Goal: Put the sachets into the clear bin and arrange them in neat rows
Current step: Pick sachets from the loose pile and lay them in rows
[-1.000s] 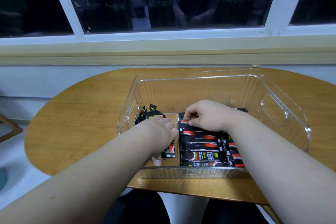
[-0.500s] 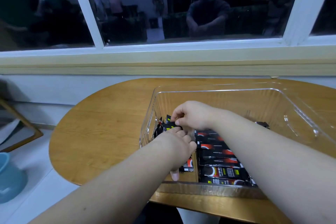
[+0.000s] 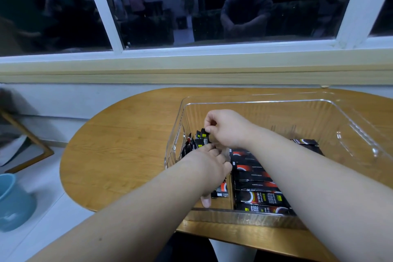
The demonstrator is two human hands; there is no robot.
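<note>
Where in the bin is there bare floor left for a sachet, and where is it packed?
Free: the floor of the bin along the far wall and right of the flat row of sachets; also the table left of the bin. Crowded: the left side, where the left hand and right hand meet over the upright sachets.

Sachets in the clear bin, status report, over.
Right hand pinches an upright sachet by the clear bin's left wall. Left hand rests on the leaning stack, grip hidden. Flat row laid alongside. Nothing blocking.
</note>
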